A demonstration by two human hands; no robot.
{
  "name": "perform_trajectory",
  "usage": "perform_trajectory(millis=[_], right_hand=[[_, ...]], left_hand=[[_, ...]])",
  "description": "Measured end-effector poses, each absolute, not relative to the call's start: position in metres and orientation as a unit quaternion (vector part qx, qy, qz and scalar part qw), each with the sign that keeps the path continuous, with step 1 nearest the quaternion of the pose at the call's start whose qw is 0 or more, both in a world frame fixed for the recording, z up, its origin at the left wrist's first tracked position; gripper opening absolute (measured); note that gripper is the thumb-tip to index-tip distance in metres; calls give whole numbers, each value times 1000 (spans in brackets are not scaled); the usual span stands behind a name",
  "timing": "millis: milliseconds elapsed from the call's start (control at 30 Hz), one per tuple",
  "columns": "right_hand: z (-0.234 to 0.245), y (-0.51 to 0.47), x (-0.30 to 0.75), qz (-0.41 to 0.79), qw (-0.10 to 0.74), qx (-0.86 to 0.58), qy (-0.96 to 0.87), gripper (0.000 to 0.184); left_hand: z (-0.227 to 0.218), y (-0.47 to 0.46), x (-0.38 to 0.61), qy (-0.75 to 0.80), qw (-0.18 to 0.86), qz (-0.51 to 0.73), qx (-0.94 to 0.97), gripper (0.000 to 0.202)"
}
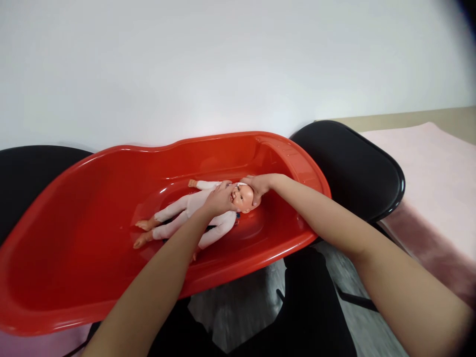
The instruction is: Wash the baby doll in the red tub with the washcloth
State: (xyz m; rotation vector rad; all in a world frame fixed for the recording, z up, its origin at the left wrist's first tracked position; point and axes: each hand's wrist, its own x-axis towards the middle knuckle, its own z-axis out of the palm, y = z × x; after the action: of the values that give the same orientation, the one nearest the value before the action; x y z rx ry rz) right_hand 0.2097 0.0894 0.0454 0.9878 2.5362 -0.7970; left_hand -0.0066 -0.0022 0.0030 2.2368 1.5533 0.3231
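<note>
A baby doll (197,202) with white cloth body and limbs lies on its back inside a red baby bathtub (92,238), feet to the left and head to the right. My left hand (220,199) grips the doll at the upper chest and neck, fingers close under its chin and partly hidden. From the right, my right hand (259,187) holds the top and back of the doll's bald head, thumb on the near side. Some small dark detail shows near the doll's neck, too small to make out.
The tub rests across black chair seats, one (357,168) at the right and another (26,168) at the left. A white wall (223,64) rises just behind. Pink cloth (431,168) covers a surface at the right. My black-clad legs (308,307) are below the near rim.
</note>
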Motion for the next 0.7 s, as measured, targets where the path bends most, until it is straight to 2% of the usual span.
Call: perform_trajectory(millis=[167, 233, 433, 567, 700], right_hand=[[46, 91, 212, -288, 157, 339, 882, 107], [45, 93, 213, -290, 152, 332, 885, 106], [39, 94, 212, -291, 135, 323, 890, 109], [43, 90, 210, -274, 147, 338, 888, 109], [50, 88, 210, -292, 150, 352, 876, 101]], left_hand=[[3, -2, -6, 551, 189, 131, 802, 59], [4, -2, -5, 558, 191, 128, 797, 59], [3, -3, -4, 565, 211, 96, 792, 95], [7, -4, -4, 558, 201, 114, 797, 76], [12, -5, 0, 560, 190, 123, 797, 60]])
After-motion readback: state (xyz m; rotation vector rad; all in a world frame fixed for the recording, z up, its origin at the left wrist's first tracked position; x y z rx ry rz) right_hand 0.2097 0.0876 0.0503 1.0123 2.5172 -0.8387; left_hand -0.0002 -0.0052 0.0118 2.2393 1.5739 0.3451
